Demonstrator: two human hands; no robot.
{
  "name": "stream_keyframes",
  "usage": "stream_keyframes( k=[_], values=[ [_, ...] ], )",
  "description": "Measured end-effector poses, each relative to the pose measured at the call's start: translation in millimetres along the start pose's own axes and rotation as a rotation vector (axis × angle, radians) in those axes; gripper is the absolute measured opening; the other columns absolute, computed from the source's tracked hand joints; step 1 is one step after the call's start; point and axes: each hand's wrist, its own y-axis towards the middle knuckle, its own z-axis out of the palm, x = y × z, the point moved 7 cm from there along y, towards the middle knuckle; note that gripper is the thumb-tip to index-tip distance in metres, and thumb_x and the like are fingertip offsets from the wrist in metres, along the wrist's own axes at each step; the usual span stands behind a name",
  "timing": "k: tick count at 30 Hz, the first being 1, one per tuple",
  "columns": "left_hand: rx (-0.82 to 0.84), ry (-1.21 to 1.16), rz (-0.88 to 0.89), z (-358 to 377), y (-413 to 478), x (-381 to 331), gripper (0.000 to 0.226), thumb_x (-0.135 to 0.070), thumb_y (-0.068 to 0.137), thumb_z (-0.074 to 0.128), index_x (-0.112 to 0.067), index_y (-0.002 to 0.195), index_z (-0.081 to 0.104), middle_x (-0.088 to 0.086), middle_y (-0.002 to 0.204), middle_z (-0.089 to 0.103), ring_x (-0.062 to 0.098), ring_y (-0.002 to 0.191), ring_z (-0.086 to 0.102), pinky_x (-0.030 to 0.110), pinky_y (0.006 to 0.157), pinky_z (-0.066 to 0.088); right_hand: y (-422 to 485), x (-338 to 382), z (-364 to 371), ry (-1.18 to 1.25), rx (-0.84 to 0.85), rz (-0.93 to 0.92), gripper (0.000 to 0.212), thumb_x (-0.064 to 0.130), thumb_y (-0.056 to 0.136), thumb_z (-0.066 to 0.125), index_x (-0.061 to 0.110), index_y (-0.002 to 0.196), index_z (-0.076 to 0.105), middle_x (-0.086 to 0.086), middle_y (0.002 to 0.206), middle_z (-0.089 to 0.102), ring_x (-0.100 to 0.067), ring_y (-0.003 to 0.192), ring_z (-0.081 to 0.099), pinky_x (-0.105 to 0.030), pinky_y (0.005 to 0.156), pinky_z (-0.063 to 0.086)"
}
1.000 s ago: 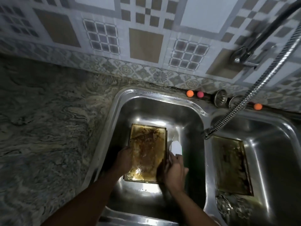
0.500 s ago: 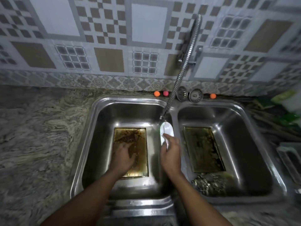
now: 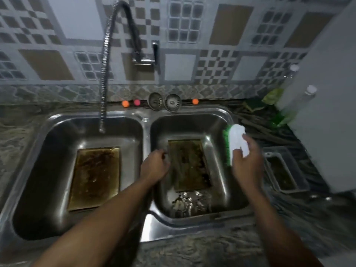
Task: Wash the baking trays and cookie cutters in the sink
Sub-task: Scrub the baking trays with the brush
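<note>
Holding a white scrubbing brush with green bristles, the right hand hovers above the right rim of the double sink, thumb and fingers wrapped round the brush's back. The left hand sits low by the divider, fingers curled at the left edge of the right-basin tray. Blur hides whether it grips that edge or only touches it.

The left-basin tray lies flat and brown with baked-on residue, under the hanging tap hose. The cookie cutters are heaped at the near end of the right basin, just beside the tray there. A third tray waits on the bench to the right.

Several slips look possible. A greasy tray lifted by one edge could slide out of the fingers and drop onto the cutters. The cutters' thin edges could nick a hand reaching among them. The hose hangs over the other basin, so scrubbing here would likely run dry. Both strainers stand on the back ledge, so loosened crumbs may go down the drain.
</note>
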Motion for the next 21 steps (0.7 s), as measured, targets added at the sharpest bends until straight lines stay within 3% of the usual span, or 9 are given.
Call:
stream_keyframes(
  k=[5, 10, 15, 21],
  values=[
    [0.058, 0.056, -0.187, 70, 13, -12, 0.031, -0.036, 0.087, 0.057, -0.015, 0.107, 0.067, 0.012, 0.104, 0.071, 0.035, 0.095, 0.068, 0.04, 0.079, 0.058, 55, -84, -97, -0.103, -0.028, 0.023, 0.029, 0.02, 0.095, 0.058, 0.013, 0.123, 0.059, -0.011, 0.129, 0.059, -0.028, 0.119, 0.053, -0.032, 0.096, 0.04],
    [0.063, 0.127, -0.29, 116, 19, -10, 0.025, -0.028, 0.091, 0.054, -0.009, 0.098, 0.068, 0.021, 0.105, 0.067, 0.039, 0.097, 0.065, 0.038, 0.077, 0.053, 78, -135, -129, -0.228, 0.065, -0.011, 0.024, 0.015, 0.097, 0.055, 0.006, 0.118, 0.06, -0.017, 0.122, 0.062, -0.034, 0.113, 0.056, -0.031, 0.093, 0.038],
    [0.057, 0.175, -0.402, 141, 25, 4, 0.027, -0.024, 0.095, 0.051, -0.005, 0.114, 0.059, 0.025, 0.112, 0.059, 0.044, 0.103, 0.059, 0.043, 0.086, 0.05, 84, -163, -116, -0.269, 0.174, 0.059, 0.028, 0.018, 0.096, 0.056, 0.008, 0.121, 0.062, -0.012, 0.125, 0.062, -0.029, 0.114, 0.057, -0.027, 0.092, 0.039],
    [0.019, 0.124, -0.54, 142, 38, 15, 0.038, -0.009, 0.091, 0.056, -0.008, 0.128, 0.048, 0.024, 0.12, 0.054, 0.045, 0.103, 0.06, 0.046, 0.084, 0.05, 89, -175, -109, -0.295, 0.205, 0.101, 0.026, 0.025, 0.095, 0.057, 0.017, 0.119, 0.062, -0.003, 0.127, 0.062, -0.023, 0.116, 0.057, -0.029, 0.087, 0.045]
  ],
)
